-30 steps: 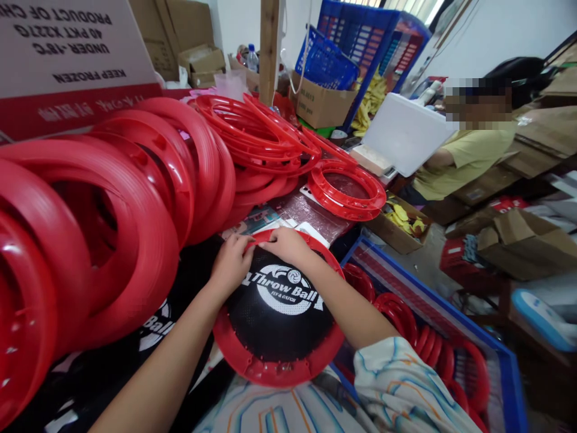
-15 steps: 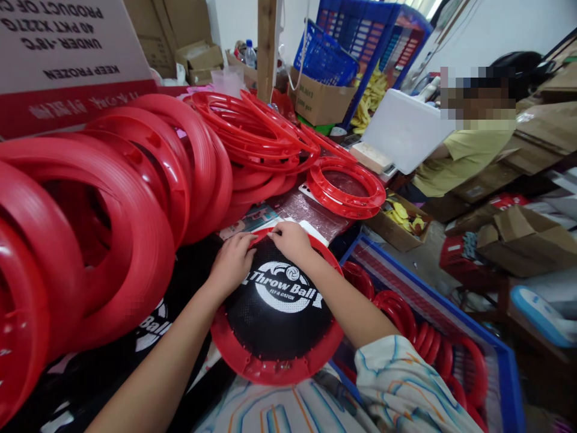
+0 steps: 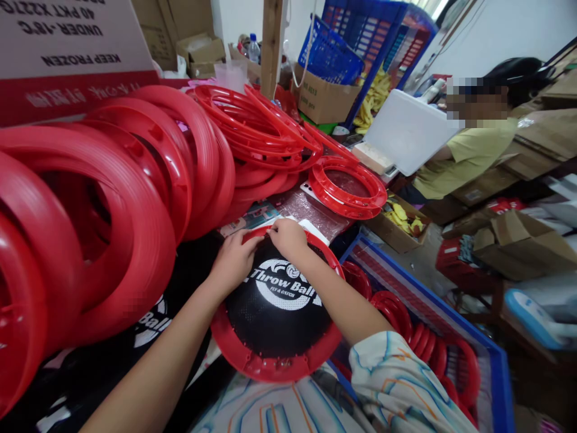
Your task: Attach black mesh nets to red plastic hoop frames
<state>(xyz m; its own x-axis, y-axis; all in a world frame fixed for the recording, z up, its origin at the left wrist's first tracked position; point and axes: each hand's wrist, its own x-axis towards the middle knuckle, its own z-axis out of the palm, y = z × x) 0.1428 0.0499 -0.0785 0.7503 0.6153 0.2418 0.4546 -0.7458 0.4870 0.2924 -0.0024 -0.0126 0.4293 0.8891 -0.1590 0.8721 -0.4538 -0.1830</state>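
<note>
A round red plastic ring (image 3: 235, 352) with black mesh (image 3: 270, 334) across it rests against my front, and its mesh bears white "Throw Ball" lettering. At the ring's far rim, the fingers of my left hand (image 3: 234, 258) are closed, thumb and fingertips pressed at the mesh edge. Right beside it my right hand (image 3: 290, 242) is bent over the same rim, its fingers pinched at the mesh edge. Small pegs line the ring's inner side. My hands hide the far edge of the mesh between them.
Thick red rings (image 3: 153, 264) stand in a row at the left. Thin red rings (image 3: 252, 129) pile up behind, with more rings (image 3: 349, 207) right of them. A blue crate (image 3: 498, 367) holding red rings is at my right. Someone in a yellow shirt (image 3: 473, 156) sits beyond.
My right hand has shifted slightly along the far rim, and my left hand's fingertips have moved closer to it. The camera view has shifted a little.
</note>
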